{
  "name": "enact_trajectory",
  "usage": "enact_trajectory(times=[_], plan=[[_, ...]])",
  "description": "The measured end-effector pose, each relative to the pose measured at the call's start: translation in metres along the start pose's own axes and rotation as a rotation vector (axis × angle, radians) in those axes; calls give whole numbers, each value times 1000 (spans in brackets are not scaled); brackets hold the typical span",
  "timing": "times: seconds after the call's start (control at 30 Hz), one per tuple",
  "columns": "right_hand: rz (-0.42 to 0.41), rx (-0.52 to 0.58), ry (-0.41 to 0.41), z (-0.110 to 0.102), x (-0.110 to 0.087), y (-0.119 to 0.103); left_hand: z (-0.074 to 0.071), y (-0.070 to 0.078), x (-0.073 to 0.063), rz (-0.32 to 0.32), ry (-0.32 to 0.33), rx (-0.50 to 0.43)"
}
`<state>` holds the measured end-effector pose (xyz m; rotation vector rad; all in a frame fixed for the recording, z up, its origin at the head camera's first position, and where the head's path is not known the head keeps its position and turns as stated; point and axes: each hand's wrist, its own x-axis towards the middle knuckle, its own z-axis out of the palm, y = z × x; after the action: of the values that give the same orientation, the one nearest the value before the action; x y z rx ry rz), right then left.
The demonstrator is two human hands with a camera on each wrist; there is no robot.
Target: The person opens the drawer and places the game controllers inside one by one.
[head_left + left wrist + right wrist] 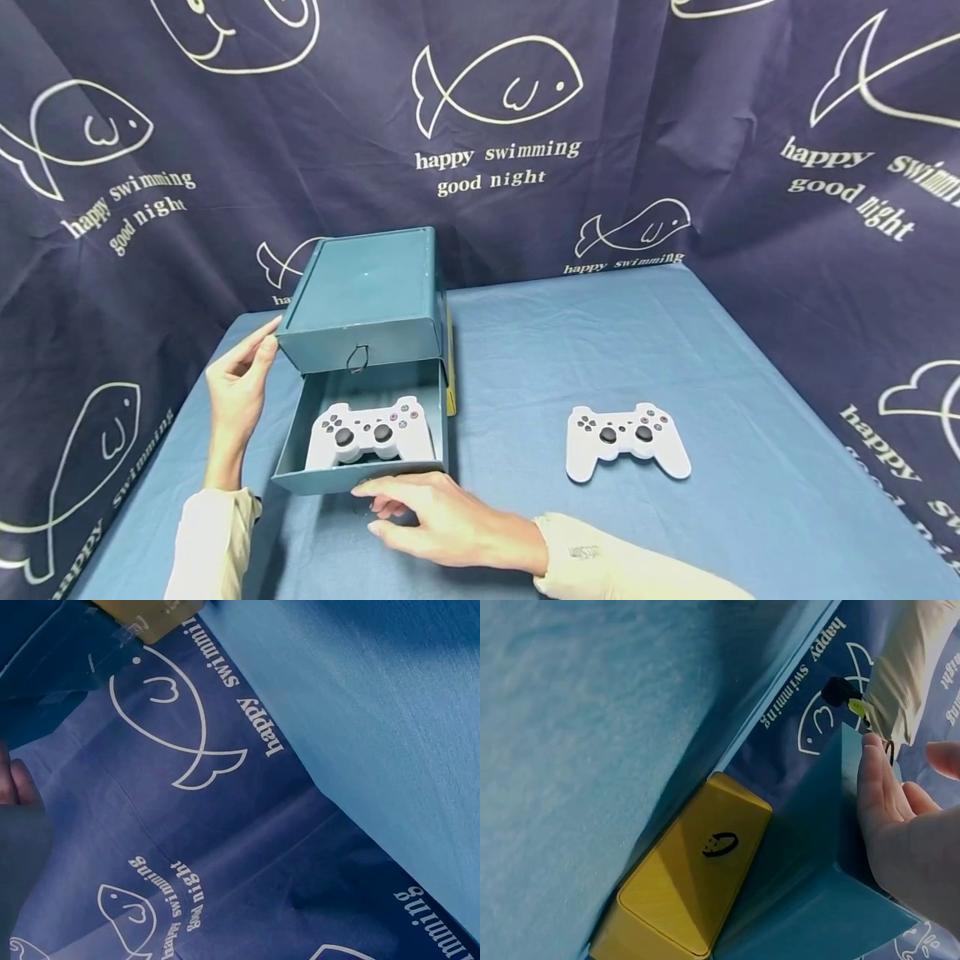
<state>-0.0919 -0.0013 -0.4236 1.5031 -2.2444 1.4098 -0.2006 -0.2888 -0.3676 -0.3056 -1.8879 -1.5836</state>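
Note:
A teal drawer box [360, 279] stands at the left of the table, its drawer [330, 482] pulled out toward me. A white game controller [367, 432] lies inside the drawer, sticks up. My left hand [238, 387] touches the front left corner of the box with thumb and fingers; only fingertips [21, 782] show at the edge of the left wrist view. Along the drawer front lie the straight fingers of my right hand [438, 517], thumb apart. A thin dark pull loop [890, 752] is beside those fingertips in the right wrist view.
A second white controller [626, 439] lies on the blue tablecloth [517, 350] at the right. Against the teal box stands a yellow box [697, 870] with a black loop. Another loop [357, 358] hangs on the upper teal front. Dark blue fish-print cloth [495, 217] surrounds the table.

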Motion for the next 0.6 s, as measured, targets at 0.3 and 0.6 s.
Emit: enact_trajectory(times=[0.3, 0.6], plan=[[3, -29, -12, 8, 5, 2, -1, -1, -1, 4, 6, 8], [-22, -100, 2, 12, 9, 2, 0, -1, 0, 1, 6, 8]])
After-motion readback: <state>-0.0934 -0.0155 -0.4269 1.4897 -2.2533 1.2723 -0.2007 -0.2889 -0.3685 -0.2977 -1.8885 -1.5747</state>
